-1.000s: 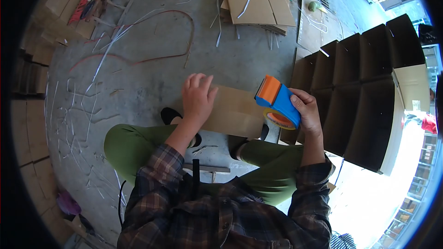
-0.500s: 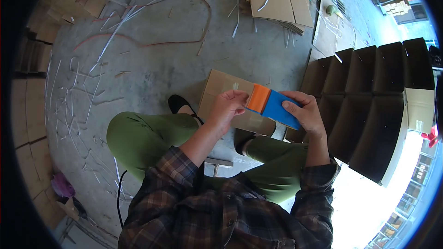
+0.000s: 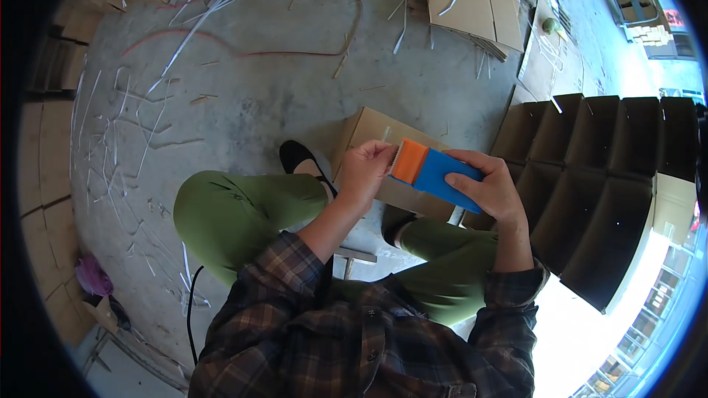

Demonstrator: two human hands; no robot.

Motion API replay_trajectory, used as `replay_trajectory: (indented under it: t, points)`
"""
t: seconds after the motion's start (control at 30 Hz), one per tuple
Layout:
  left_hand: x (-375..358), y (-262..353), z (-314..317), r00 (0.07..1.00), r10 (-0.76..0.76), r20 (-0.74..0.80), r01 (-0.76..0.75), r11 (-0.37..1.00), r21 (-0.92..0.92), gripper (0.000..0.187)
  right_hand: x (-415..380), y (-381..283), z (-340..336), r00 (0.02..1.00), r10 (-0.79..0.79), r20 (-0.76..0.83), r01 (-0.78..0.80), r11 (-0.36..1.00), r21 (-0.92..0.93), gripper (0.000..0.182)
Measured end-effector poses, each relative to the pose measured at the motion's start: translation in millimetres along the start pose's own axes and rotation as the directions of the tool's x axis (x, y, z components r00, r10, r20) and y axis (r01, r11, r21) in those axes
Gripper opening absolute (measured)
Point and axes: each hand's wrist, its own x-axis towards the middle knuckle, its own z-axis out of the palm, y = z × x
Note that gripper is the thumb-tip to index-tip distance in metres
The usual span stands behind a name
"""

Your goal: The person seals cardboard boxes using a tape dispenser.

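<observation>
At the far left of the fingers, brown boxes [image 3: 46, 162] were stacked along the side, and a purple bag [image 3: 94, 277] lay near their lower part. Between these boxes and the fingers, many thin pale strips [image 3: 122, 124] were scattered on the grey floor [image 3: 243, 110]. Farther forward from the left fingers, a reddish band [image 3: 295, 53] made a long curve on the floor. A black shoe [image 3: 295, 156] was just to the left of the left fingers, on the floor.

The left hand [image 3: 361, 177] had its fingers pinched together, just at the toothed edge of the tape dispenser [image 3: 448, 183]. I could not tell whether the end of the tape was between them. Below both hands there was a cardboard box [image 3: 369, 124], closed on its upper face and partly hidden by the hands and the dispenser. The dispenser was above this box, between the two hands, with its orange part toward the left fingers and its blue part toward the right.

The right hand [image 3: 490, 188] grasped the blue part, with the thumb lying on its face. Farther forward from the right fingers was a pile of flat cardboard [image 3: 461, 0]. To their right stood open cardboard compartments [image 3: 579, 232], dark inside.
</observation>
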Motion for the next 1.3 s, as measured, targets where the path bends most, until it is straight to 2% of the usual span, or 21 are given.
replay_trajectory:
  t: [0.07,0.1,0.13,0.17,0.2,0.27,0.4,0.47,0.5,0.6,0.67,1.0,1.07,1.3]
  points:
    - [1,-2,-6,0.975,0.213,-0.066,-0.211,0.977,0.038,0.011,0,-11,8,1.000,0.027,-0.004,-0.027,0.999,0.034,0.039]
    - [2,-2,-13,0.975,0.208,-0.070,-0.206,0.978,0.039,0.011,0,-14,13,0.998,0.054,-0.012,-0.053,0.996,0.069,0.037]
    - [5,1,-24,0.957,0.272,-0.104,-0.257,0.957,0.138,0.010,2,-16,17,0.998,0.057,-0.006,-0.057,0.996,0.070,0.037]
    - [8,3,-36,0.933,0.336,-0.129,-0.300,0.924,0.238,0.010,4,-17,21,0.999,0.037,-0.002,-0.037,0.999,0.036,0.037]
    - [14,5,-48,0.934,0.332,-0.131,-0.295,0.925,0.239,0.010,6,-18,23,1.000,0.017,0.000,-0.017,1.000,0.003,0.036]
    - [27,8,-73,0.840,0.487,-0.240,-0.378,0.841,0.386,0.007,7,-21,24,0.999,0.050,-0.003,-0.050,0.998,-0.039,0.036]
    - [47,14,-108,0.812,0.487,-0.322,-0.361,0.852,0.380,0.009,13,-22,26,0.997,0.076,0.013,-0.074,0.988,-0.139,0.036]
    - [51,13,-114,0.770,0.566,-0.296,-0.364,0.770,0.524,0.011,17,-26,32,0.997,0.073,0.012,-0.069,0.977,-0.204,0.036]
    - [52,12,-116,0.770,0.564,-0.296,-0.363,0.771,0.523,0.011,19,-28,34,0.998,0.068,0.009,-0.063,0.960,-0.272,0.036]
    - [55,8,-120,0.759,0.574,-0.308,-0.391,0.779,0.489,0.013,23,-28,41,0.997,0.077,-0.006,-0.075,0.945,-0.318,0.035]
    - [57,7,-123,0.723,0.625,-0.294,-0.405,0.729,0.552,0.012,25,-32,45,0.997,0.081,-0.014,-0.081,0.943,-0.323,0.035]
    - [61,3,-131,0.696,0.648,-0.308,-0.405,0.710,0.576,0.011,31,-37,54,0.998,0.052,-0.037,-0.063,0.895,-0.441,0.035]
    - [63,1,-133,0.662,0.698,-0.272,-0.424,0.649,0.632,0.011,34,-39,57,0.998,0.051,-0.038,-0.063,0.877,-0.476,0.035]
    - [79,-21,-135,0.693,0.664,-0.281,-0.386,0.671,0.633,0.011,45,-32,66,0.998,0.023,-0.060,-0.055,0.786,-0.616,0.033]
